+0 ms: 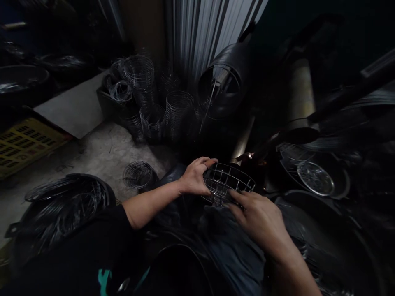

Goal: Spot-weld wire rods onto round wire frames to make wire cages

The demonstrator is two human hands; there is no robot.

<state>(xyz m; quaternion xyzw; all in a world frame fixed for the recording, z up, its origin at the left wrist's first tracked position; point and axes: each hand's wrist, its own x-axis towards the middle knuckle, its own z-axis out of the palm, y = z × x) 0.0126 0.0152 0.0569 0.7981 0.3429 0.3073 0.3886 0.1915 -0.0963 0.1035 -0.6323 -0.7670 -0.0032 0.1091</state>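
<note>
The wire basket [230, 177], a round welded-looking grid, sits in front of you, roughly mid-view, above your lap and the dark cloth [233, 242] there, w/ its far edge near a pale rod [245, 137] and a coppery tip [250, 156]. Prob. it's held out there so the wires stay near that metal while your arms stay back; that's a guess. Your L hand [197, 177] grips the basket's L side, thumb on the near side and fingers over the far rim, prob. to steady the tilt. Your R hand [261, 213] has its fingertips at the near R part of the grid; it's blurred, so can't tell if they pinch a wire or just rest on it. To your R, a dark tub [347, 187] w/ a shiny round wire piece [315, 178] in it sits within easy reach, prob. for that reason. To your L, a wire ring stack [139, 174] stands on the concrete floor [108, 144], and a black bin [111, 194] full of loose wire is nearer you, approx. beside your L arm. Farther out, ring columns [179, 107] stand close together, presumably nested to save space, next to a big dark drum [236, 61] by the corrugated panel [197, 33].
</note>
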